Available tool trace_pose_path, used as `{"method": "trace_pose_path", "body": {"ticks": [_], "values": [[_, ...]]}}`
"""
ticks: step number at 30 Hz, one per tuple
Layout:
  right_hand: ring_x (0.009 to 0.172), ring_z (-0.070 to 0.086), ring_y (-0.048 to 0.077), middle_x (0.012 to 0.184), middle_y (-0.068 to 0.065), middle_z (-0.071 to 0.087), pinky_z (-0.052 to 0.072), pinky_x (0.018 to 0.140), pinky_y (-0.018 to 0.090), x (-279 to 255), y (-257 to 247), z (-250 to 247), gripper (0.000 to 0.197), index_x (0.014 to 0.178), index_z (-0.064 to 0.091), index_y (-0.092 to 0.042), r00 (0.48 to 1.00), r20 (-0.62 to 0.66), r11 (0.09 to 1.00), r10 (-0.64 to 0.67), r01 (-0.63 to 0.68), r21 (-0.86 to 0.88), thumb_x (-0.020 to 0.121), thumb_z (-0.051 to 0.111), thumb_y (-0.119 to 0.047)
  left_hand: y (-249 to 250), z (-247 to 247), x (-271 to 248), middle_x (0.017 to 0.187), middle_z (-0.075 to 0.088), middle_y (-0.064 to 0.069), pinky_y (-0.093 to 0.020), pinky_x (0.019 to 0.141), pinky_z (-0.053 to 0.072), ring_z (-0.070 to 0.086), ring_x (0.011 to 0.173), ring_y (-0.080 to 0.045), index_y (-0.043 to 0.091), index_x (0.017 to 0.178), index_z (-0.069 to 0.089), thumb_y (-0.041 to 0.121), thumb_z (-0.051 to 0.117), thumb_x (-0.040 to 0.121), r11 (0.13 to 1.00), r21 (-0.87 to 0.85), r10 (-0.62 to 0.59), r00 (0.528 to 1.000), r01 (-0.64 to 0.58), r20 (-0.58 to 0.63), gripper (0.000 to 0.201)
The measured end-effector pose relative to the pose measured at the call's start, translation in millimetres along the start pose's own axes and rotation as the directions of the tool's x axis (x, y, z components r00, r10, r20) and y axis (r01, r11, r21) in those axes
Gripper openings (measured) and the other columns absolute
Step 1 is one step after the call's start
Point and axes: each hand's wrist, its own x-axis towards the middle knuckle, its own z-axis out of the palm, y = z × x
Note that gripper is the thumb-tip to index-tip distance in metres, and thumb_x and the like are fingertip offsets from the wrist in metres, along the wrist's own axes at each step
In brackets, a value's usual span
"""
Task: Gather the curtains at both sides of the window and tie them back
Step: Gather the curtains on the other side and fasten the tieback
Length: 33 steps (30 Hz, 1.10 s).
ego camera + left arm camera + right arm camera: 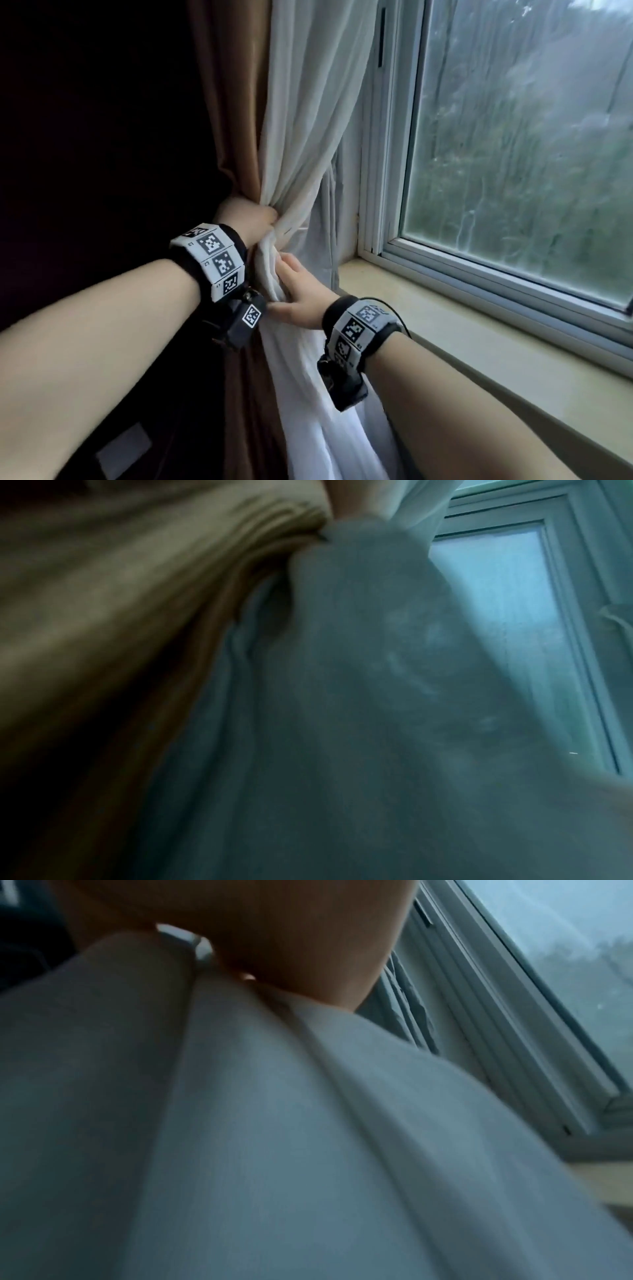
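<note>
A brown curtain (233,102) and a white sheer curtain (308,120) hang at the left side of the window (513,154), drawn together into one bunch. My left hand (245,219) wraps round that bunch at its narrowest point, with its fingers hidden behind the cloth. Just below, my right hand (298,291) holds a fold of the white curtain between thumb and fingers. The left wrist view shows the brown curtain (120,615) and white curtain (359,696) meeting close up. In the right wrist view the white curtain (274,1123) fills the frame under my right hand (291,934). No tie-back shows.
A pale window sill (428,308) runs along the right under the white window frame (387,171). The room left of the curtains is dark. An unclear grey patch (123,448) sits at the lower left.
</note>
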Motion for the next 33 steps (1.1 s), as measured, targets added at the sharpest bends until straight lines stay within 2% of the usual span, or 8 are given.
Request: {"method": "trace_pose_path", "body": {"ticks": [2, 4, 8, 12, 15, 18, 25, 33], "values": [[0.133, 0.033, 0.009, 0.144, -0.004, 0.039, 0.026, 0.111, 0.023, -2, 9, -4, 0.067, 0.142, 0.033, -0.026, 0.997, 0.075, 0.954, -0.023, 0.0, 0.3, 0.081, 0.059, -0.033, -8, -11, 4, 0.113, 0.065, -0.017, -0.026, 0.074, 0.04, 0.06, 0.108, -0.029, -0.002, 0.105, 0.063, 0.014, 0.056, 0.08, 0.999, 0.034, -0.009, 0.999, 0.01, -0.049, 0.03], [0.109, 0.056, 0.007, 0.117, -0.009, 0.063, 0.042, 0.093, 0.018, -3, 22, -14, 0.034, 0.119, 0.059, -0.026, 0.983, -0.143, 0.779, 0.117, -0.001, 0.627, 0.086, 0.056, -0.021, -15, -19, 10, 0.115, 0.064, -0.019, -0.026, 0.074, 0.04, 0.06, 0.108, -0.031, -0.003, 0.109, 0.06, 0.014, 0.056, 0.081, 0.999, 0.031, -0.005, 0.996, 0.008, -0.088, 0.033], [0.104, 0.053, 0.013, 0.109, -0.004, 0.058, 0.043, 0.085, 0.022, 11, 62, -31, 0.041, 0.124, 0.05, -0.019, 0.674, -0.474, 0.723, 0.567, -0.13, 0.679, 0.086, 0.063, -0.025, -30, -33, 17, 0.11, 0.066, -0.014, -0.024, 0.072, 0.038, 0.061, 0.103, -0.028, 0.001, 0.109, 0.06, 0.016, 0.058, 0.078, 1.0, 0.006, -0.024, 0.995, 0.025, -0.099, 0.034], [0.102, 0.055, 0.011, 0.11, -0.006, 0.056, 0.048, 0.091, 0.029, 43, 61, -16, 0.054, 0.127, 0.043, -0.022, 0.8, -0.278, 0.765, 0.531, -0.312, 0.564, 0.08, 0.068, -0.033, -36, -37, 15, 0.108, 0.067, -0.009, -0.025, 0.076, 0.043, 0.062, 0.102, -0.025, 0.007, 0.112, 0.06, 0.031, 0.053, 0.056, 0.997, -0.066, -0.048, 0.997, 0.043, -0.064, 0.062], [0.071, 0.055, 0.016, 0.073, -0.007, 0.058, 0.046, 0.068, 0.028, 56, 51, -4, 0.005, 0.086, 0.054, -0.028, 0.759, -0.45, 0.851, 0.471, -0.255, 0.46, 0.087, 0.055, -0.023, -41, -34, 15, 0.111, 0.067, -0.007, -0.024, 0.08, 0.044, 0.062, 0.105, -0.025, 0.008, 0.119, 0.056, 0.027, 0.06, 0.066, 0.994, -0.1, -0.046, 0.995, 0.037, -0.09, 0.057], [0.065, 0.049, 0.012, 0.066, -0.009, 0.054, 0.043, 0.066, 0.031, 46, 52, 3, 0.025, 0.07, 0.053, -0.034, 0.715, -0.568, 0.883, 0.407, -0.15, 0.444, 0.088, 0.05, -0.016, -45, -26, 16, 0.118, 0.063, -0.008, -0.023, 0.083, 0.041, 0.058, 0.11, -0.026, 0.012, 0.128, 0.046, 0.021, 0.062, 0.077, 0.991, -0.131, -0.001, 0.992, -0.016, -0.124, 0.054], [0.085, 0.05, 0.005, 0.089, -0.004, 0.056, 0.04, 0.077, 0.022, 20, 16, 13, 0.021, 0.097, 0.056, -0.008, 0.818, -0.568, 0.979, 0.09, 0.033, 0.202, 0.087, 0.042, -0.019, -41, -5, 23, 0.123, 0.06, -0.011, -0.03, 0.09, 0.045, 0.057, 0.113, -0.031, 0.016, 0.136, 0.035, 0.029, 0.065, 0.079, 0.982, -0.17, 0.056, 0.99, -0.078, -0.128, 0.065], [0.101, 0.053, 0.034, 0.112, 0.018, 0.053, 0.043, 0.083, 0.036, 41, -32, 31, 0.024, 0.109, 0.05, 0.0, 0.912, -0.4, 0.993, 0.094, -0.112, -0.023, 0.087, 0.045, -0.007, -46, -1, 26, 0.115, 0.063, -0.015, -0.029, 0.088, 0.043, 0.056, 0.114, -0.033, 0.003, 0.126, 0.05, 0.031, 0.055, 0.084, 0.945, -0.323, -0.065, 0.998, 0.054, -0.023, 0.05]]}}
